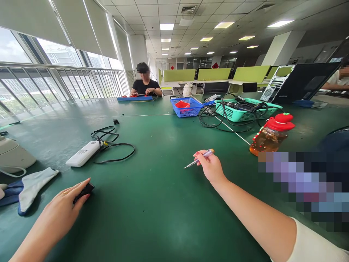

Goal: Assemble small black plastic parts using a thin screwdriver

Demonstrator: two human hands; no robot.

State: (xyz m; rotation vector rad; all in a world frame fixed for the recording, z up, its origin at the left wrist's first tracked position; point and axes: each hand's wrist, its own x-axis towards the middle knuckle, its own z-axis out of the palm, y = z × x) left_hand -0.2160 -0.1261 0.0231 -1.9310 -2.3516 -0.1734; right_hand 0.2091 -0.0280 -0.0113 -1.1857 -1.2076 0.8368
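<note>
In the head view my left hand is at the lower left, close to the green tabletop. Thumb and fingers close round a small black block-shaped object, mostly hidden by the hand, so its kind does not show. Right of the middle, my right hand grips a slim screwdriver with a clear handle, like a voltage tester. Its thin metal tip points left and slightly down, over the table. A blue and white glove lies left of my left hand.
A white power strip with a black cord lies beyond my left hand. Further back stand a blue basket and a green basket with cables. A red-lidded bottle stands right. Another person sits across the table.
</note>
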